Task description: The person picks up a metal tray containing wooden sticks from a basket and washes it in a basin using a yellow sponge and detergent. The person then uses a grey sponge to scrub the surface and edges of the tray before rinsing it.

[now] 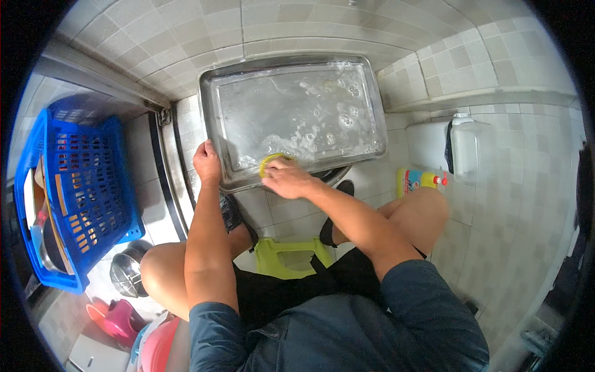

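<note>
In front of me is a large rectangular metal tray point(269, 100), tilted slightly, with soapy water and suds point(346, 121) spread over its bottom. My left hand point(207, 162) grips the tray's near left corner by the rim, thumb on top. My right hand point(286, 178) presses a yellow scrubbing pad point(265, 163) onto the tray's inside near the front edge. The fingers cover most of the pad and are slightly blurred. Under the tray's front edge, part of a dark round basin point(337, 174) shows.
A blue plastic basket point(93, 186) holding kitchenware stands at left, by a metal bowl point(128, 272). A yellow detergent bottle point(416, 181) and a clear plastic container point(469, 149) are at right. A green plastic stool point(293, 260) is beneath me. Tiled walls point(320, 23) rise behind the tray.
</note>
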`<action>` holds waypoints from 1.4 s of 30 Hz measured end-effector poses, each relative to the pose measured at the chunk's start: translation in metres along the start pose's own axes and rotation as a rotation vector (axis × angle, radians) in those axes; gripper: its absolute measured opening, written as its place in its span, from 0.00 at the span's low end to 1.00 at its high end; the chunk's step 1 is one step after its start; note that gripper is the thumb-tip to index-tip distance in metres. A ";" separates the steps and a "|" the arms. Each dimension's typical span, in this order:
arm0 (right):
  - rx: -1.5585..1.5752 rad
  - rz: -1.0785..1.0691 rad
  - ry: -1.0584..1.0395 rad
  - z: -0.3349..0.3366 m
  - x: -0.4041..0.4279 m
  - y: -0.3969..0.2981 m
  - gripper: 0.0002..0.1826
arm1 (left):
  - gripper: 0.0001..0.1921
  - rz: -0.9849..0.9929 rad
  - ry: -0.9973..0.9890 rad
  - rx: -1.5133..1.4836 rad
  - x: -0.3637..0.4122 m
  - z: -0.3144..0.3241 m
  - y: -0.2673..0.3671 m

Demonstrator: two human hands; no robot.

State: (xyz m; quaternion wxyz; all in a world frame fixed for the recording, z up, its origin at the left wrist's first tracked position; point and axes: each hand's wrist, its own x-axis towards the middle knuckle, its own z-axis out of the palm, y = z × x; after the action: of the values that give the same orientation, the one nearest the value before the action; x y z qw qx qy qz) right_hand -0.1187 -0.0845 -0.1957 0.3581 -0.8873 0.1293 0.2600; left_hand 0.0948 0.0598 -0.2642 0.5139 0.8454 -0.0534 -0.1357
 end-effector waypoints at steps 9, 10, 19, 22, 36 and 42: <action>-0.028 0.407 0.189 -0.033 -0.073 0.099 0.40 | 0.21 -0.031 -0.035 0.040 -0.003 -0.015 0.002; -0.145 0.449 0.225 -0.037 -0.075 0.112 0.42 | 0.21 -0.033 -0.033 0.048 -0.002 -0.010 0.008; -0.108 0.165 0.344 -0.010 0.005 0.039 0.41 | 0.20 -0.002 -0.023 -0.011 -0.004 -0.009 0.005; -0.097 0.056 0.283 -0.007 0.042 -0.008 0.39 | 0.21 0.031 0.009 -0.031 -0.002 -0.008 0.000; -0.228 0.171 0.313 -0.021 -0.011 0.078 0.36 | 0.21 -0.006 -0.008 0.026 -0.008 -0.007 0.018; -0.176 -0.128 0.320 -0.010 0.063 -0.015 0.35 | 0.20 -0.045 -0.016 0.081 -0.003 -0.015 0.014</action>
State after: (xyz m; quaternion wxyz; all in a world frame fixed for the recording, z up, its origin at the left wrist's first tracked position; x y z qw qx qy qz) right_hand -0.0566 -0.0838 -0.2160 0.2699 -0.9517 0.1046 0.1024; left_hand 0.0964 0.0663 -0.2446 0.4756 0.8654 -0.0440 -0.1517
